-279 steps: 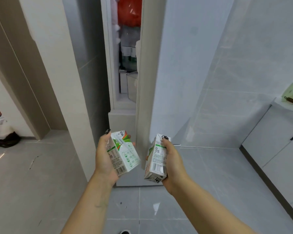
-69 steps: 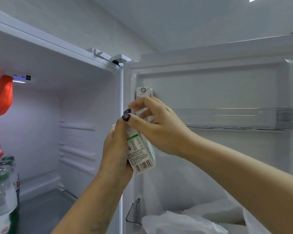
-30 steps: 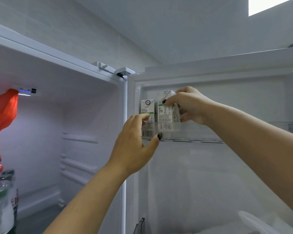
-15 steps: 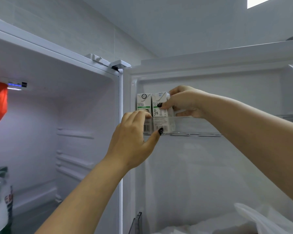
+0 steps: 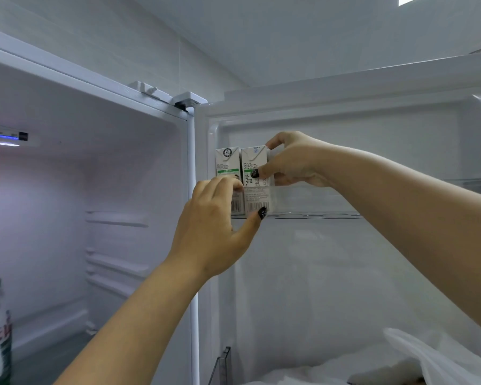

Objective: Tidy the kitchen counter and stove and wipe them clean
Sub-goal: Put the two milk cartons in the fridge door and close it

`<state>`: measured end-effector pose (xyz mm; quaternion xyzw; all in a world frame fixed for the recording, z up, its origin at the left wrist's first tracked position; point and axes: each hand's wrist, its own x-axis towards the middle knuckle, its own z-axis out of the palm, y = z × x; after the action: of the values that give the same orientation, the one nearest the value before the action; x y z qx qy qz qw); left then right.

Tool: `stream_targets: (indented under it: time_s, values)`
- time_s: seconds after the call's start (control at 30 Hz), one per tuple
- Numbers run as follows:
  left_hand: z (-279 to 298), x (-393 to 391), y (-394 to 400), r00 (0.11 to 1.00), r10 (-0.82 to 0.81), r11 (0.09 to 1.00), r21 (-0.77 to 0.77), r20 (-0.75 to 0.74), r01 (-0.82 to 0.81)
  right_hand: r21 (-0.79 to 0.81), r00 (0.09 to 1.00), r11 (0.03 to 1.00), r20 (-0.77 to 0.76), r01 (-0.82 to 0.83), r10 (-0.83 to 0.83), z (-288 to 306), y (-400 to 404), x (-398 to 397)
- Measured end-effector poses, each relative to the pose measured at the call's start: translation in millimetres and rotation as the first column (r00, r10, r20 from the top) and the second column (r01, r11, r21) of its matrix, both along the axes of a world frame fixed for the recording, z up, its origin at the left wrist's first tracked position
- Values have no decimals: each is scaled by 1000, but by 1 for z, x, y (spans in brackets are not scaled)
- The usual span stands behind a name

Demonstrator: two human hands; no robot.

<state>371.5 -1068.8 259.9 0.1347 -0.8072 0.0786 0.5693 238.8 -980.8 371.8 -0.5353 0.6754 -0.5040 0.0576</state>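
- Cartons: two small drink cartons, left carton & right carton, upright, side by side, touching, in the top door shelf of the open fridge, at its hinge-side end.
- Handling (judgement): light, stiff card w/ flat faces, prob. a bit slick; squeeze too hard & they'd dent. Best hold = thumb on one broad face, fingers on the opposite one, mid-height.
- Right hand: reaches in above the shelf rail, thumb on the right carton's front, fingers curled round its far side; clamped on it.
- Left hand: raised below/in front of the shelf, fingertips curled against the left carton's lower front, thumb out by the rail; looks like a nudge, not a full grip.
- Below the shelf: white plastic bag.
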Motion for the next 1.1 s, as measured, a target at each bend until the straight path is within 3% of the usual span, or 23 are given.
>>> stream_targets:
  time_s: [0.3,0.47,0.67,0.87,1.1]
  values:
    - [2,-1,1,1000,11,1000,1,11,-11,8,959,991,-256,131,-125,-4,6,10]
    - [0,-2,1,1000,12,1000,0,-2,-12,-25,888,971,-399,239,-229,-9,11,8]
    - [-5,-5,-1,999,7,1000,-22,-33,-7,-161,805,947,-498,278,-322,-15,20,4]
    - [-23,-24,14,983,-92,996,-3,-157,93,-364,716,896,-552,253,-427,-35,40,0]
    - [-15,-54,62,950,-299,952,-98,-84,291,-540,587,802,-572,256,-573,-66,88,-17]
